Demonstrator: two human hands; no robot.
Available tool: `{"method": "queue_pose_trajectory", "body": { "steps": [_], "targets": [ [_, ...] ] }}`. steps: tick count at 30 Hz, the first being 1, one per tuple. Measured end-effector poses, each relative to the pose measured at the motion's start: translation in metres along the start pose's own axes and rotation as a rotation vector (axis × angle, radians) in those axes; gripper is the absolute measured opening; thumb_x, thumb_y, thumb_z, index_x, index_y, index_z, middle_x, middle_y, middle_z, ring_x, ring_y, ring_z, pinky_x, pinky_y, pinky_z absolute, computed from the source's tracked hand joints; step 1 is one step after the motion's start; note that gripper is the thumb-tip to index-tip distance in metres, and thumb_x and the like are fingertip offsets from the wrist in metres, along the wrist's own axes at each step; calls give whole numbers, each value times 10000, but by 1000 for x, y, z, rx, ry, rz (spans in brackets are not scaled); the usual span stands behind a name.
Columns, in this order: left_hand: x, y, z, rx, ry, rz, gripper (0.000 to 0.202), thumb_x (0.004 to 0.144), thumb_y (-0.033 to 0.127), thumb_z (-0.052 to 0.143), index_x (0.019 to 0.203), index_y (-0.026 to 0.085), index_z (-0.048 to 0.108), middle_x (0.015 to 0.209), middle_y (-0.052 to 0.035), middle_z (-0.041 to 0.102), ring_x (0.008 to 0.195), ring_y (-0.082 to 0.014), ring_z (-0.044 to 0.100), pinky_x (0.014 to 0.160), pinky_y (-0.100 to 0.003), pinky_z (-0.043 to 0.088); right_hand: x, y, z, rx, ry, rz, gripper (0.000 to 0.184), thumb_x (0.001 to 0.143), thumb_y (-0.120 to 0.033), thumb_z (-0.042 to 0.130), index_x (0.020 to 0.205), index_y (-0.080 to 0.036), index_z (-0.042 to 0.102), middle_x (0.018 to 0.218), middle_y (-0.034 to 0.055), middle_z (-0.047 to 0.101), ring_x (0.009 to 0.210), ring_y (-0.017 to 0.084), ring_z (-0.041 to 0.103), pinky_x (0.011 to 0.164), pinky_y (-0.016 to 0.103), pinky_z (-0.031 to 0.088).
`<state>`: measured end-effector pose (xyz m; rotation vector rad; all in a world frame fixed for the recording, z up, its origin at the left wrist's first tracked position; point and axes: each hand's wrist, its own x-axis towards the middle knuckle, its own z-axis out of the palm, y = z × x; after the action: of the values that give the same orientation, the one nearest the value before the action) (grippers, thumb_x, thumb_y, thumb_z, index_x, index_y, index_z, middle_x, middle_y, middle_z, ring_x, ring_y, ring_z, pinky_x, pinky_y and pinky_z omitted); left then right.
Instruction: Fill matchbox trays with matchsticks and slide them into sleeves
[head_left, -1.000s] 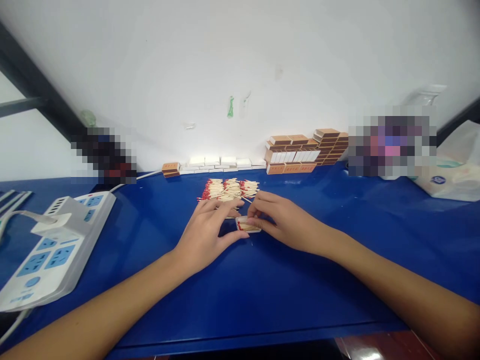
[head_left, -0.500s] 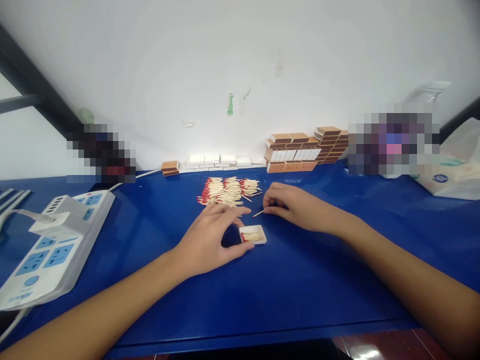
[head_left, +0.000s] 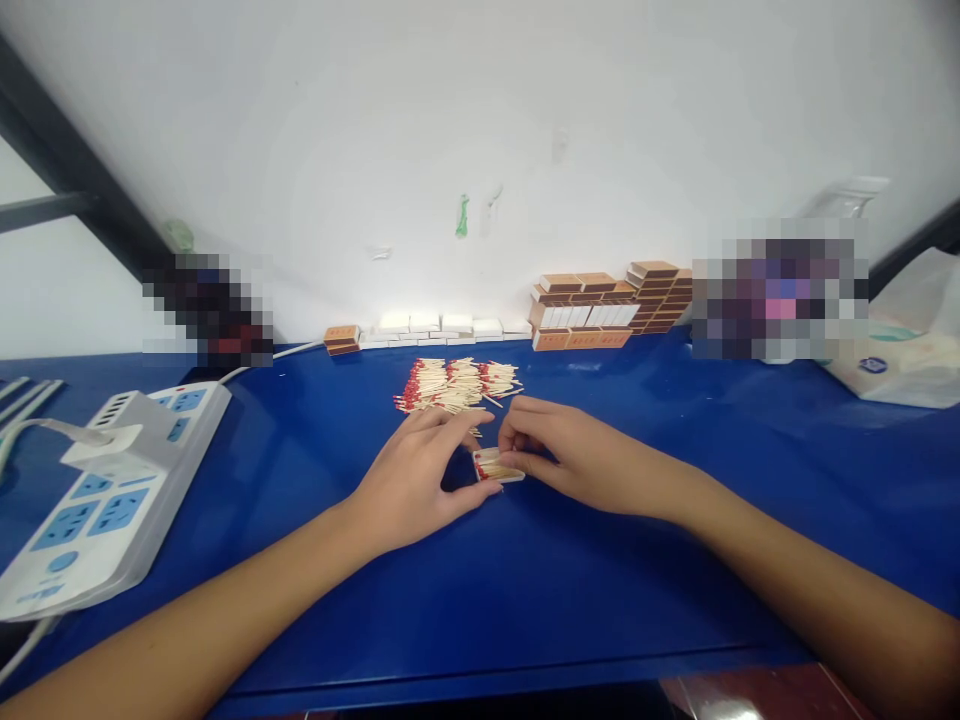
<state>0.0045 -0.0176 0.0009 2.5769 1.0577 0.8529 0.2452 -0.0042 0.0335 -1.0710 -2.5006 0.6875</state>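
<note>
A small white matchbox tray (head_left: 496,467) holding red-tipped matches lies on the blue table (head_left: 525,590). My left hand (head_left: 416,480) curls around its left side, thumb and fingers touching it. My right hand (head_left: 570,455) rests over the tray's right side, fingertips pinched together at its top edge; whether a match is between them I cannot make out. Just behind the hands lies a loose pile of matches (head_left: 455,384).
Along the wall stand white inner trays (head_left: 442,327) and stacked brown matchboxes (head_left: 611,308). A white power strip (head_left: 97,490) with a plug sits at the left. A plastic bag (head_left: 904,345) lies at the far right.
My right hand, which had picked a single match near the pile, has come back to the tray. The left hand has stayed on the tray.
</note>
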Motion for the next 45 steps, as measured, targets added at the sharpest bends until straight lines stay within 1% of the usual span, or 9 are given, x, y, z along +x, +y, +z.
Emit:
{"method": "queue_pose_trajectory", "body": {
  "steps": [4, 11, 19, 27, 30, 33, 37, 43, 45],
  "targets": [
    [-1, 1, 0, 5, 4, 8, 646, 884, 378, 812, 1430, 278, 481, 1110, -32, 769, 1156, -288, 675, 1058, -500, 511, 0, 2, 3, -18, -30, 25, 110, 1008, -196, 590, 900, -197, 609, 957, 34, 634, 825, 167, 569, 717, 305, 432],
    [0, 2, -1, -10, -3, 3, 684, 876, 349, 822, 1458, 294, 468, 1097, -26, 772, 1161, -293, 679, 1066, -507, 508, 1, 5, 2, -39, -4, 0, 123, 998, -224, 599, 880, -199, 622, 911, 37, 632, 791, 168, 556, 681, 300, 416],
    [0, 0, -1, 2, -6, -1, 679, 886, 364, 817, 1456, 286, 456, 1091, -18, 780, 1172, -292, 682, 1080, -504, 500, 3, 10, 2, -128, 235, -115, 76, 1004, -229, 606, 947, -200, 649, 848, 14, 593, 745, 146, 536, 667, 278, 389],
    [0, 1, -1, 12, -7, 1, 664, 897, 359, 803, 1454, 282, 448, 1094, -11, 781, 1175, -282, 675, 1090, -494, 488, 6, 15, 6, -190, 239, -97, 98, 1017, -245, 595, 949, -195, 646, 830, 12, 600, 710, 145, 534, 646, 279, 374],
    [1, 1, -1, 10, -8, 2, 665, 896, 367, 805, 1454, 281, 452, 1092, -11, 780, 1172, -281, 674, 1080, -487, 496, 7, 23, 7, -230, 265, -57, 82, 1023, -232, 579, 992, -196, 645, 912, 34, 626, 757, 158, 567, 673, 287, 403],
    [0, 2, -1, 1, -16, 3, 667, 892, 377, 811, 1451, 280, 459, 1086, -11, 780, 1164, -278, 674, 1065, -479, 505, 9, 37, 7, -281, 288, -22, 92, 1032, -236, 565, 1056, -195, 644, 1011, 69, 630, 860, 196, 608, 754, 321, 464],
    [0, 2, -1, -4, -25, 1, 665, 895, 385, 807, 1452, 276, 460, 1092, -14, 779, 1174, -280, 670, 1066, -477, 501, 14, 55, 10, -315, 303, -47, 118, 1018, -260, 603, 1103, -195, 653, 1074, 104, 620, 987, 256, 622, 861, 386, 508],
    [0, 3, -2, 2, -33, 9, 653, 899, 390, 804, 1443, 278, 461, 1093, -6, 778, 1151, -272, 674, 1067, -477, 498, 21, 62, 12, -289, 281, -13, 61, 1011, -233, 615, 976, -202, 653, 1017, 78, 616, 924, 235, 615, 793, 358, 495],
    [0, 3, -2, 2, -36, 8, 651, 902, 395, 800, 1445, 280, 460, 1093, -5, 777, 1151, -274, 673, 1070, -479, 496, 22, 62, 12, -269, 296, 5, 48, 1002, -236, 634, 971, -201, 643, 997, 68, 611, 900, 226, 610, 773, 347, 487]
  ]
}}
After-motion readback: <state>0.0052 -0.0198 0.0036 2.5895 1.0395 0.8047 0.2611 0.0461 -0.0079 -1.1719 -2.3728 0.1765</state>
